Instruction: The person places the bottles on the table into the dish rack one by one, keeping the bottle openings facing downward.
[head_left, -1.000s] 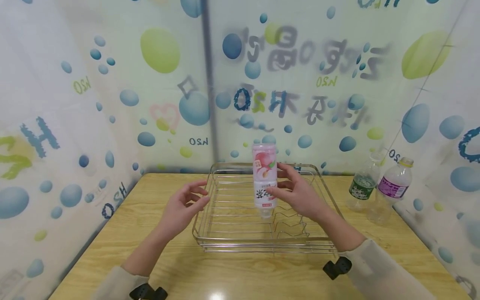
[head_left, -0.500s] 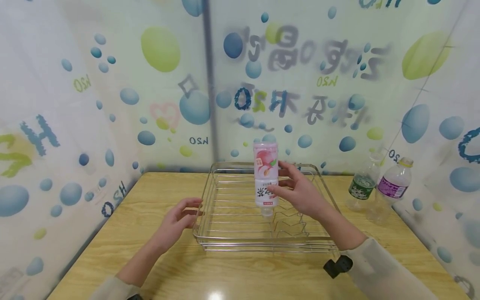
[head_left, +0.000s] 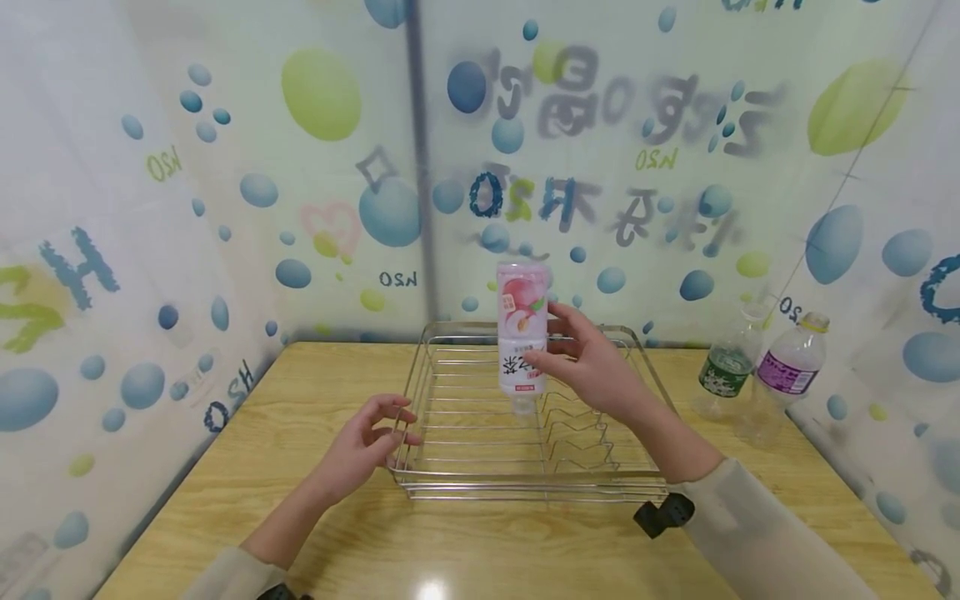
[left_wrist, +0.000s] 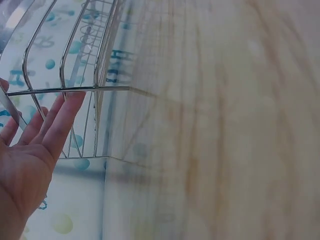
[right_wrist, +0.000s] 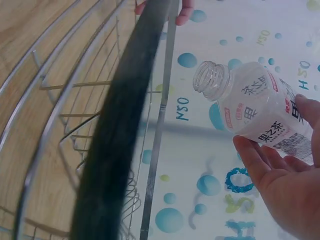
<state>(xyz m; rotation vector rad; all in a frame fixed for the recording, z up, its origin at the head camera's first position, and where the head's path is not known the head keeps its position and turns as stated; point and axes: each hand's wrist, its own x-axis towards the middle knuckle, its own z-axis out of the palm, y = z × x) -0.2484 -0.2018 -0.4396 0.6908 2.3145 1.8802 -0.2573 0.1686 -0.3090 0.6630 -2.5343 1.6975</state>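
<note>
My right hand (head_left: 603,375) grips a clear plastic bottle (head_left: 522,329) with a pink peach label. Its uncapped mouth points downward, held over a wire rack (head_left: 480,477) and apart from it. In the right wrist view, the thumb and fingers stand on opposite sides of the bottle (right_wrist: 255,102). My left hand (head_left: 356,454) rests at the rack's left side, its fingers extended against the wires. In the left wrist view, one fingertip (left_wrist: 75,97) touches a rail of the rack (left_wrist: 62,55); other fingers lie partly behind wires.
At the right stand two clear bottles, one with a green label (head_left: 724,371) and one with a purple label (head_left: 789,371), the latter having a yellow collar. A patterned curtain (head_left: 637,167) encloses the wooden table (head_left: 300,392). The rack has zigzag wire dividers (head_left: 581,429).
The bottle and my right hand have risen slightly and shifted a little left. My left hand has come down along the rack's left side to touch its rim. The rack stays put.
</note>
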